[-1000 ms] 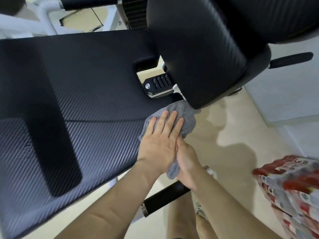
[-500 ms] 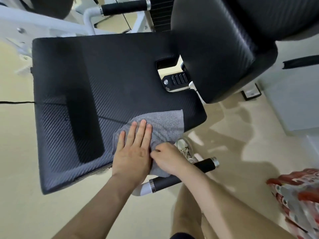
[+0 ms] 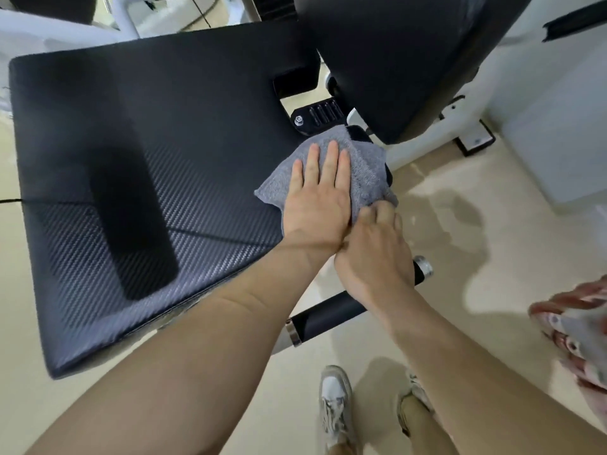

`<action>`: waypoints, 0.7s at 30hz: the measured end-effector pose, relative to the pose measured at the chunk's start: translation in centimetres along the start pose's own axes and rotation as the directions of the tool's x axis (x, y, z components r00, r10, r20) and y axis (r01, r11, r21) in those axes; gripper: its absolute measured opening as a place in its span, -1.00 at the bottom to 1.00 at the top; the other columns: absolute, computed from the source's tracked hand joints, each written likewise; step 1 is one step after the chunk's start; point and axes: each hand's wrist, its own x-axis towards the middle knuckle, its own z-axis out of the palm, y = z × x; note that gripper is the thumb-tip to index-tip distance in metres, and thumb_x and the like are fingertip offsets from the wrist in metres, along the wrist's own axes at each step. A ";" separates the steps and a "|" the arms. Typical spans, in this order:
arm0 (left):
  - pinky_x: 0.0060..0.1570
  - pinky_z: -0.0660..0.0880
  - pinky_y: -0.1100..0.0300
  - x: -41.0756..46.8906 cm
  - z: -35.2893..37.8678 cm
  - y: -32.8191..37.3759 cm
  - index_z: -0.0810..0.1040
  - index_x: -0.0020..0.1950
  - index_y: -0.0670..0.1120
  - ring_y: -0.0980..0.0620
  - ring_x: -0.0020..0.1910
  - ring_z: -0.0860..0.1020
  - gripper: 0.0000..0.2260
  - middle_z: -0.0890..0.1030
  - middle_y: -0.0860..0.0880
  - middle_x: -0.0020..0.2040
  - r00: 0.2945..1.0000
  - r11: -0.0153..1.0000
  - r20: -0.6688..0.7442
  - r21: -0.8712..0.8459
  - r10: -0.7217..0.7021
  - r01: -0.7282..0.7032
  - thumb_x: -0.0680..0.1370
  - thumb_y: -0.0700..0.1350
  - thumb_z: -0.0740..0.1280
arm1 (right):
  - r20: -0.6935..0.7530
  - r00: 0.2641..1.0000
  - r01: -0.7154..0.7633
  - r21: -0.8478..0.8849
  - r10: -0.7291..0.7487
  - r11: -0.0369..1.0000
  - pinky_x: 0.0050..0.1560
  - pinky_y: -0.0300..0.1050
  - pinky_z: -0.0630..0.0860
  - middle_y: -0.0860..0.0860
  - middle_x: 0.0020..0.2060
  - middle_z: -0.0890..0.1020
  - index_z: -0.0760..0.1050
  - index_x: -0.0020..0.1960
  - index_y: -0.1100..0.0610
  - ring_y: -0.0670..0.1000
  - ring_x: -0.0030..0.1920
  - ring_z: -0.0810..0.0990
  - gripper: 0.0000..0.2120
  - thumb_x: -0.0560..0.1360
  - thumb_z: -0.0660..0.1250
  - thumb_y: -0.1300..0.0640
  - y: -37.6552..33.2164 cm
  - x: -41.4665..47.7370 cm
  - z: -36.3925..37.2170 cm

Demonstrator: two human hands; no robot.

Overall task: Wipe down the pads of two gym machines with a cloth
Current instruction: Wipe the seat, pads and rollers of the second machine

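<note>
Pressing soft grey terry cloth flat w/ left hand, fingers spread, at 3 o'clock corner of black carbon-weave seat pad. Pinching cloth's near edge w/ right hand. Likely light, limp, bunching easily; best anchoring by palm plus edge.

A: What moved in the last 0.5 s?
B: The cloth slid from the seat pad's lower edge up to its right corner, by the notch.
A: And the hands?
B: The left hand went with it; the right hand now grips its lower-right edge.
</note>
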 end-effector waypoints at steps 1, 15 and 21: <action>0.50 -0.11 -0.11 0.0 0.2 -0.1 -0.20 0.55 -0.16 -0.19 0.55 -0.15 -0.40 -0.15 -0.12 0.58 1.000 1.000 -0.018 0.001 0.012 -0.012 0.64 0.00 0.02 | -0.035 0.999 0.003 0.008 -0.003 1.000 0.03 -0.05 0.42 0.12 0.28 0.31 0.29 0.22 0.19 0.15 0.24 0.38 -0.64 0.44 0.22 0.16 0.0 0.0 0.1; 0.50 -0.04 0.03 -7.0 0.6 -7.1 -0.19 0.56 0.06 0.00 0.56 -0.05 -0.18 -0.10 0.02 0.59 0.981 0.984 -0.093 0.073 0.171 -0.164 0.49 -0.03 0.30 | -0.015 0.991 0.131 0.044 -0.131 0.990 -0.14 -0.01 0.33 0.01 -0.20 0.50 0.16 0.11 0.02 0.14 -0.18 0.44 -0.67 0.43 0.23 0.10 0.5 -0.6 -0.1; 0.49 -0.05 0.09 -10.8 0.1 -10.8 -0.19 0.55 0.15 0.06 0.56 -0.04 -0.13 -0.08 0.07 0.59 0.982 0.983 -0.104 0.106 0.158 -0.147 0.43 0.23 0.31 | -0.051 0.955 0.292 -0.034 -0.294 0.956 -0.06 0.05 0.39 0.03 0.02 0.31 0.17 0.12 -0.08 0.15 -0.01 0.43 -0.52 0.35 0.39 -0.04 0.2 -0.7 0.5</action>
